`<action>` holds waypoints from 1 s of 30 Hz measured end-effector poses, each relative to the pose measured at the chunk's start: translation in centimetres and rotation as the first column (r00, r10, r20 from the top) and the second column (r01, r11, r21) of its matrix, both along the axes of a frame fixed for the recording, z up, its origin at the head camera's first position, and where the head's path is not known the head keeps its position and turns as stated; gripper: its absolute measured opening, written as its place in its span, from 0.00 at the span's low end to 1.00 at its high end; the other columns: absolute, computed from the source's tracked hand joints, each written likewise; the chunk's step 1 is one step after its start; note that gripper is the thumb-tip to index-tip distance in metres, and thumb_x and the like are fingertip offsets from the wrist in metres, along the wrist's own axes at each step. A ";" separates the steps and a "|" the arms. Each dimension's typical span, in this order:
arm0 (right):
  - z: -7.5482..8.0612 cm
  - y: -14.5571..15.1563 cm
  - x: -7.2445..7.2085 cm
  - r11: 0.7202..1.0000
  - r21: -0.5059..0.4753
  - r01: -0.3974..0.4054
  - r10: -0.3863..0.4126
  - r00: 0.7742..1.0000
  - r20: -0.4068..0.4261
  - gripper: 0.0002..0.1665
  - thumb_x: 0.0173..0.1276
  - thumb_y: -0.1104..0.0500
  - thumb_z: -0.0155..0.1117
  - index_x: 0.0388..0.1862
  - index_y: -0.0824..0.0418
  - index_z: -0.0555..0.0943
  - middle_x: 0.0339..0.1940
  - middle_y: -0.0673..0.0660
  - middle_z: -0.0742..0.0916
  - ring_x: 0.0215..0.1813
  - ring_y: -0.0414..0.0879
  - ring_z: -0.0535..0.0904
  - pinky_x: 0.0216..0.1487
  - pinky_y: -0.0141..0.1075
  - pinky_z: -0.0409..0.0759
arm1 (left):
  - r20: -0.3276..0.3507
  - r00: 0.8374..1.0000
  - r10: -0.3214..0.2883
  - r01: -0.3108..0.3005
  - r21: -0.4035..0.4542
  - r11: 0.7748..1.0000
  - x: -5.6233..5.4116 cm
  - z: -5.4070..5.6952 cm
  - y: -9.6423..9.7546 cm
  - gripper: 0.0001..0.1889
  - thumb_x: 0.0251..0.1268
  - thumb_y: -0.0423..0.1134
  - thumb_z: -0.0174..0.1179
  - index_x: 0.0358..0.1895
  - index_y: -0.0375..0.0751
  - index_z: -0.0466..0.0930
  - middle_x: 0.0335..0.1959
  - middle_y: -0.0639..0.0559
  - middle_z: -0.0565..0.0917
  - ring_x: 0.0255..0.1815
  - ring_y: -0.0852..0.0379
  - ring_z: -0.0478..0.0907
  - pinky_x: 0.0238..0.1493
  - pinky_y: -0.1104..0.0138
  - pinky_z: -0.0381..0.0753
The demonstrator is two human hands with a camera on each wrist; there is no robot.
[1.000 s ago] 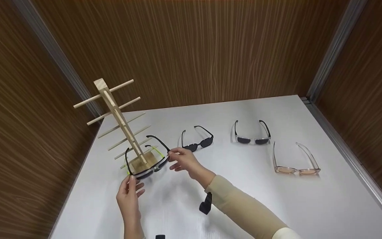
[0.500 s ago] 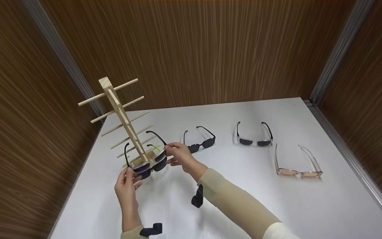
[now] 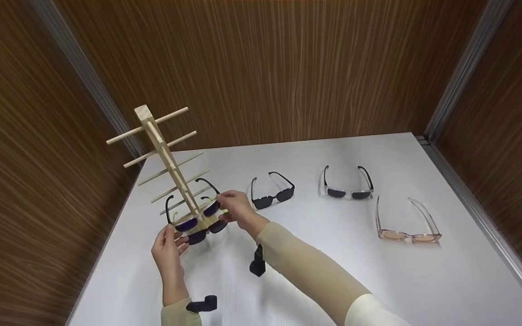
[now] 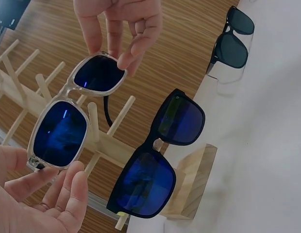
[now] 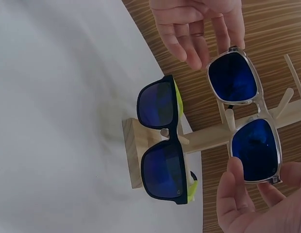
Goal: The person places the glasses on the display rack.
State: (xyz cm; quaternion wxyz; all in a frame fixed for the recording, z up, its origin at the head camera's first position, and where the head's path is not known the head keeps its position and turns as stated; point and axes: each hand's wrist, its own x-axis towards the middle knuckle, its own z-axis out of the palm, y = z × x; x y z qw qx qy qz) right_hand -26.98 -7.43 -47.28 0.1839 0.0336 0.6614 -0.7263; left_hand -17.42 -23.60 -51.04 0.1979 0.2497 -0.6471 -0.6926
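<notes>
Clear-framed sunglasses (image 3: pixel 186 224) with dark blue lenses and black temples are held between both hands, temples pointing at the wooden display stand (image 3: pixel 170 162). My left hand (image 3: pixel 166 253) pinches one end of the frame by the hinge; my right hand (image 3: pixel 239 209) pinches the other end. In the left wrist view the frame (image 4: pixel 66 90) stands in front of the stand's pegs. Just below it, black sunglasses (image 5: pixel 162 170) with yellow-green temples hang low on the stand, close to its wooden base (image 4: pixel 194 187).
Black sunglasses (image 3: pixel 273 198) lie on the white table (image 3: pixel 315 280) right of the stand. Farther right are clear-framed sunglasses with black temples (image 3: pixel 348 194) and a pinkish transparent pair (image 3: pixel 408 236). Wood-grain panels (image 3: pixel 261 68) enclose the table at the back and sides.
Both hands have moved left with the clear-framed sunglasses and lifted them slightly, so the black pair on the stand shows below them. The other sunglasses stay where they were.
</notes>
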 end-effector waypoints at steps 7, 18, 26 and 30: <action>-0.7 0.1 -0.5 1.000 0.022 0.010 -0.010 1.000 0.025 0.14 0.67 0.57 0.59 0.46 0.66 0.77 0.38 0.64 0.81 0.19 0.44 0.77 0.27 0.36 0.80 | 0.022 0.999 -0.028 0.027 0.031 0.999 -0.7 -0.9 -0.3 0.26 0.70 0.52 0.48 0.61 0.35 0.69 0.41 0.40 0.77 0.33 0.54 0.81 0.34 0.66 0.82; -1.2 0.0 -0.6 1.000 -0.012 -0.011 0.012 0.999 0.040 0.13 0.67 0.59 0.58 0.46 0.66 0.76 0.41 0.64 0.80 0.21 0.44 0.79 0.27 0.34 0.80 | 0.046 0.999 -0.022 0.021 0.024 0.999 -0.7 -1.3 -1.0 0.26 0.71 0.51 0.48 0.62 0.35 0.69 0.43 0.38 0.77 0.32 0.55 0.81 0.33 0.67 0.81; -1.9 0.6 -0.8 0.999 0.016 -0.050 0.049 0.998 0.046 0.15 0.67 0.58 0.58 0.47 0.67 0.76 0.45 0.66 0.81 0.25 0.47 0.82 0.36 0.39 0.82 | 0.057 0.998 -0.032 0.032 0.004 0.999 -0.7 -1.3 -0.8 0.27 0.70 0.53 0.47 0.62 0.35 0.69 0.45 0.40 0.76 0.35 0.52 0.81 0.34 0.67 0.81; -2.2 1.2 -0.9 0.998 0.022 -0.060 0.059 0.997 0.053 0.16 0.67 0.58 0.58 0.49 0.67 0.75 0.46 0.66 0.81 0.30 0.50 0.84 0.34 0.38 0.81 | 0.060 0.997 -0.040 0.040 0.001 0.999 -0.6 -1.3 -0.9 0.27 0.70 0.53 0.47 0.62 0.36 0.69 0.47 0.38 0.76 0.37 0.52 0.81 0.36 0.66 0.81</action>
